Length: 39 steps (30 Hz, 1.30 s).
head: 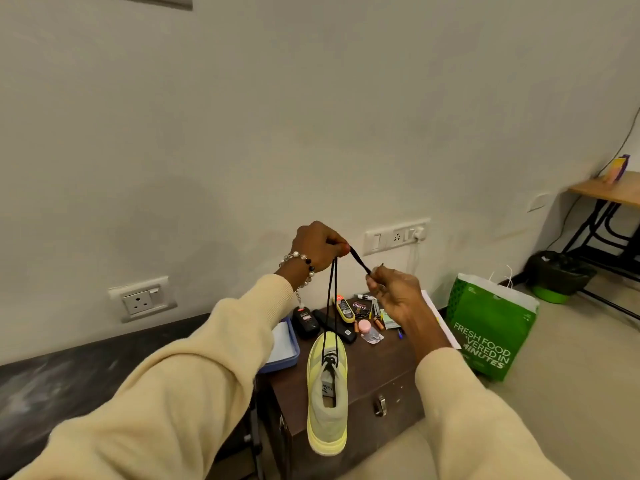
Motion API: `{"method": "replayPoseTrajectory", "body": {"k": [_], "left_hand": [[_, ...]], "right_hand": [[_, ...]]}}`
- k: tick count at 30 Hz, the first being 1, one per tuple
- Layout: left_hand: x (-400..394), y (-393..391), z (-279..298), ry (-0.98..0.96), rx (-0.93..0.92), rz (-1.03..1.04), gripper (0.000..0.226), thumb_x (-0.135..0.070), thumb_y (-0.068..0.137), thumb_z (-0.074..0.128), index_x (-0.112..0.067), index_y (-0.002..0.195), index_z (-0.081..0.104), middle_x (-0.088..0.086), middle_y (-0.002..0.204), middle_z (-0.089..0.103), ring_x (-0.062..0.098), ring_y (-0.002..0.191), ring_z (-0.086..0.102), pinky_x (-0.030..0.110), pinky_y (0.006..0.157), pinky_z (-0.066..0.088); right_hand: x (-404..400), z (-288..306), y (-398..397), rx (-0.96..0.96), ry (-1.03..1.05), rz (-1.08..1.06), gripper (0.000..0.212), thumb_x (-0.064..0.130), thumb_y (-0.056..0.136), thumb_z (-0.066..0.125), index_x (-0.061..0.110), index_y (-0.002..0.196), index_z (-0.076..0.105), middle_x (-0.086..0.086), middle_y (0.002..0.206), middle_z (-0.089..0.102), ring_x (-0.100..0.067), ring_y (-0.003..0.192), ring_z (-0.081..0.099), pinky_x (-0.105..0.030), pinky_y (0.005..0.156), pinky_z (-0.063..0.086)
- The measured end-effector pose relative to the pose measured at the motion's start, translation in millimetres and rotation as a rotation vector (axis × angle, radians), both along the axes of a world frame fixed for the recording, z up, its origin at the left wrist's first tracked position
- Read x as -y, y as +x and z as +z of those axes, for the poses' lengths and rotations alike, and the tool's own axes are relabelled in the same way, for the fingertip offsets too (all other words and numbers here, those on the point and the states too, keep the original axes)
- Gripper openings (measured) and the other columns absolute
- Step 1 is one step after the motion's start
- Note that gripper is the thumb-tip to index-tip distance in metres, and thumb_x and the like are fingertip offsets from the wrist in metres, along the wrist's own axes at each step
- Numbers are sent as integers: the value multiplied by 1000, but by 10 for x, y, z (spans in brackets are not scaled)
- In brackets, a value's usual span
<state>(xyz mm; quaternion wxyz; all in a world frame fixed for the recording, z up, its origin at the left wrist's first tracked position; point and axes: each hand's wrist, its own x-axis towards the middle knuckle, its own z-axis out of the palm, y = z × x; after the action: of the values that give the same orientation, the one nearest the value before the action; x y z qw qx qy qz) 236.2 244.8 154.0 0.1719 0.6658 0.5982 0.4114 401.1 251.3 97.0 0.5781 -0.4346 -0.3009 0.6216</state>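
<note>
A pale yellow-green sneaker hangs toe-up by its black shoelace above the dark wooden cabinet. My left hand, with a beaded bracelet at the wrist, grips both lace strands high above the shoe. My right hand pinches the lace's free end, stretched taut between the two hands. Both arms wear cream sleeves.
On the cabinet top lie shoe polish bottles and a tin, a pink jar, and a blue tray. A green paper bag stands on the floor at right, beside a black bin and a wooden table. Wall sockets sit behind.
</note>
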Motion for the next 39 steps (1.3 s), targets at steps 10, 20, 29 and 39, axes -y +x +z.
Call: {"method": "replayPoseTrajectory", "body": {"k": [10,20,29,39], "left_hand": [[20,-77,164,17,-388,-48,13,-11,86,68,-8,95,77,11,90,74,25,81,70,37,82,56],[-133,-448,-488,-281,344,282,12,-8,86,66,0,77,68,4,63,71,25,73,71,36,76,60],[59,142,-1397,-601,1096,-40,24,-7,97,39,-10,89,61,18,100,69,27,86,64,28,62,47],[-70,65,-1327,-562,883,277,11,-2,89,65,-3,78,62,11,71,65,18,56,61,26,48,53]], "right_hand": [[-16,-344,-543,168,166,349,22,-7,88,55,-6,108,64,-8,98,71,-13,77,62,-25,69,51],[-215,-146,-341,984,390,459,25,12,97,48,20,83,67,-1,90,66,-17,92,55,-29,82,41],[-278,61,-310,1422,429,471,26,11,94,46,0,92,69,-10,83,64,-21,75,54,-26,60,37],[-153,-830,-198,503,-201,313,22,7,96,35,12,87,55,-6,79,65,-15,47,55,-15,33,24]]}}
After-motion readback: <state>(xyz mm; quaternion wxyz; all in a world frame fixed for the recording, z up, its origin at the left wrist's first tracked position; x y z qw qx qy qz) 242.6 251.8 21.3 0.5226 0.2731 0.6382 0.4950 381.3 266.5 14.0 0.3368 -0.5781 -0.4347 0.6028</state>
